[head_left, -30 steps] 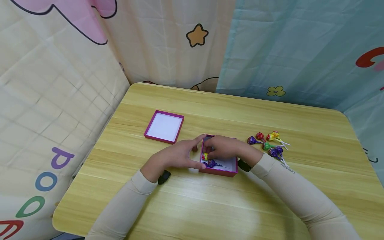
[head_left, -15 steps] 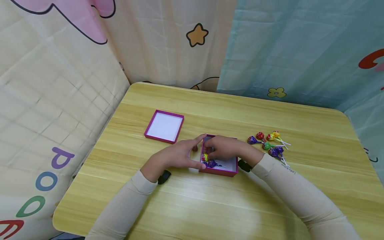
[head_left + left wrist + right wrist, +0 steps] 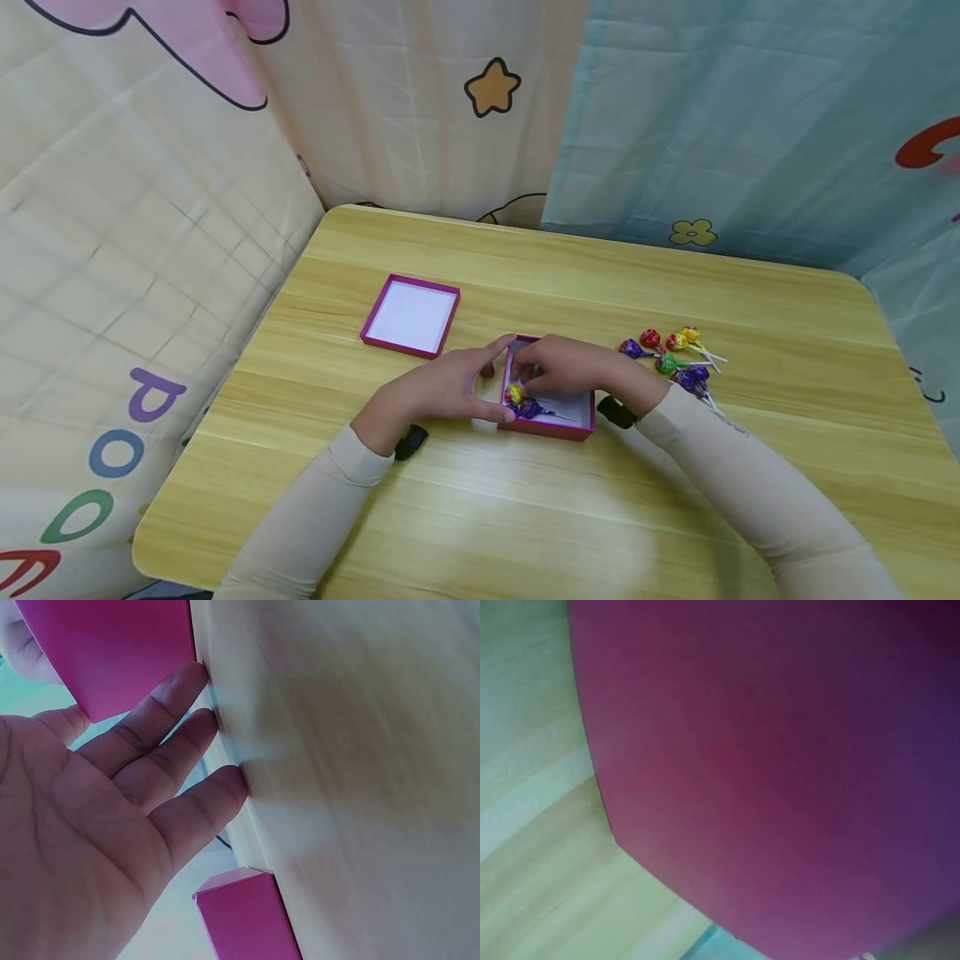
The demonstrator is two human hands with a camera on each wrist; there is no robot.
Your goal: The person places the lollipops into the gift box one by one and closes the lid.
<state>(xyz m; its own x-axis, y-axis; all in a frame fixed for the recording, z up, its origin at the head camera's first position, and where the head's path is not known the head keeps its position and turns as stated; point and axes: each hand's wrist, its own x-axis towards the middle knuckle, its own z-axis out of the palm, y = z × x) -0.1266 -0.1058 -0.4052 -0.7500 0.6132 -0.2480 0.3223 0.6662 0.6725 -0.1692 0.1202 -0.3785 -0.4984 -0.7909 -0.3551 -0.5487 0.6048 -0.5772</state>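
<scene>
A magenta box (image 3: 551, 429) with a white inside sits on the table before me. My left hand (image 3: 450, 385) spans its left side, thumb at the front corner, index finger at the back one. In the left wrist view the left hand's fingers (image 3: 191, 806) are nearly straight beside the box wall (image 3: 124, 652). Inside the box, my right hand (image 3: 566, 367) is bent down, its thumb close to a yellow lollipop (image 3: 513, 394). Whether it holds that stick is hidden. Purple lollipops (image 3: 529, 408) lie along the box's front. The right wrist view shows mostly magenta box wall (image 3: 727, 772).
A magenta lid (image 3: 411, 317) lies white side up at the back left. Several lollipops lie right of the box, among them a green one (image 3: 666, 363), a red one (image 3: 650, 337) and purple ones (image 3: 690, 379). Printed curtains stand behind the wooden table (image 3: 480, 517).
My right hand has shifted slightly up and to the right inside the box. The yellow lollipop's head has settled a little nearer the purple ones. My left hand stays in place.
</scene>
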